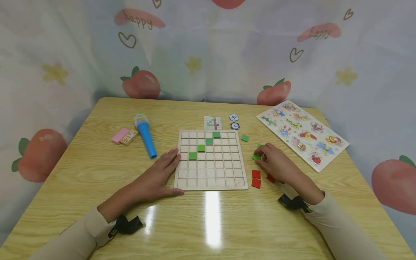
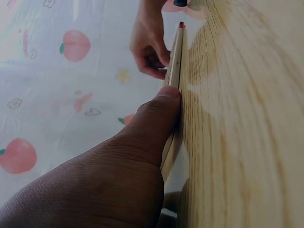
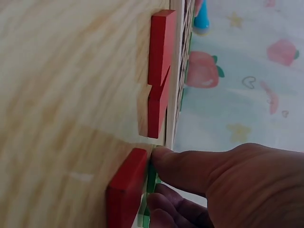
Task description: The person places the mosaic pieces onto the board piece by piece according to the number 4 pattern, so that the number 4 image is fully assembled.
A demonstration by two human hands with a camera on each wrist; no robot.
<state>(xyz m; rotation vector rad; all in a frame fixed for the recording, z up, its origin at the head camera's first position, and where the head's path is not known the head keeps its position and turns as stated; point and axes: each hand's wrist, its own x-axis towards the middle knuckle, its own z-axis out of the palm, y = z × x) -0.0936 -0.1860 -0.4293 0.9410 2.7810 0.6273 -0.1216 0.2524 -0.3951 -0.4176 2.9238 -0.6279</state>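
A square wooden grid board (image 1: pixel 214 173) lies on the table, with several green tiles set in its cells in a diagonal line, such as one green tile (image 1: pixel 193 155). Along the board's left edge my left hand (image 1: pixel 156 175) rests with fingers straight, its thumb at the near-left corner. To the right of the board my right hand (image 1: pixel 276 162) pinches a green tile (image 1: pixel 255 157) between thumb and fingers at the table surface. Another green tile (image 1: pixel 259 146) shows partly behind those fingers. Close by lie red tiles (image 1: pixel 256 174), one partly under the right hand.
Behind the board are a small pattern card (image 1: pixel 212 122) and two poker chips (image 1: pixel 234 126). A loose green tile (image 1: pixel 245 138) lies right of the board. At left are a blue toy microphone (image 1: pixel 147 139) and pink and beige blocks (image 1: pixel 120 135). An insect puzzle board (image 1: pixel 303 133) lies far right.
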